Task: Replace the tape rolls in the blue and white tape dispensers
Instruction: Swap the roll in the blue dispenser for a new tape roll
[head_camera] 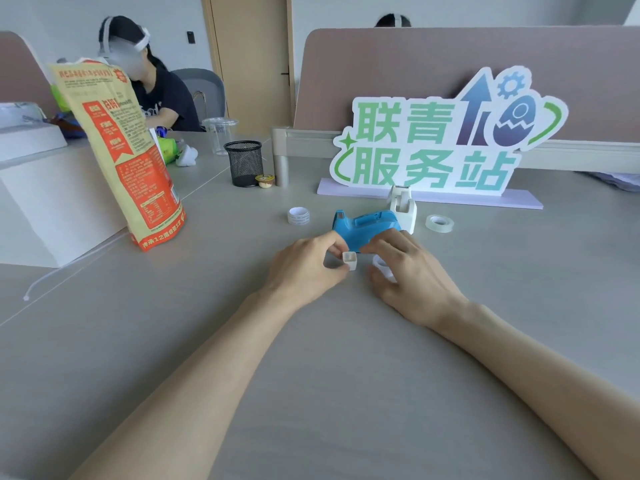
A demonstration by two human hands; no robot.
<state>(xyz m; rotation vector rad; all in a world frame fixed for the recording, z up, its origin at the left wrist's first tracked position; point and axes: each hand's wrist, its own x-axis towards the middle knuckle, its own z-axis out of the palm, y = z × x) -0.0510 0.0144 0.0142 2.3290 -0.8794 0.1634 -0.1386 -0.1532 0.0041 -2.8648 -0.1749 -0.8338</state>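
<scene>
- Desk (pixel 311 393) was grey and matte, a wide plain top that ran under both my forearms; a second desk joined it on the left along a seam.
- Behind it stood a mauve partition (pixel 398 64), with a cut-out sign (pixel 433 143) of green characters on a lilac base in front of it, and a wooden door (pixel 249 57) farther back.
- A person (pixel 152 88) in a dark shirt sat at the far left desk.
- I counted two dispensers: the blue dispenser (pixel 363 225) lay just beyond my fingers, and the white dispenser (pixel 403 206) stood upright, touching its right end.
- I counted two loose rolls: a white roll (pixel 298 215) left of the dispensers and a clear roll (pixel 439 223) to their right, both apart from them.
- One mesh cup (pixel 244 162), one plastic cup (pixel 219 135) and one printed bag (pixel 121 150) stood to the left.
- My left hand (pixel 304 268) pinched a small white core (pixel 350 259) between thumb and fingertips.
- My right hand (pixel 408 271) curled half-closed over a pale ring (pixel 382 265); whether I truly gripped it I could not tell.
</scene>
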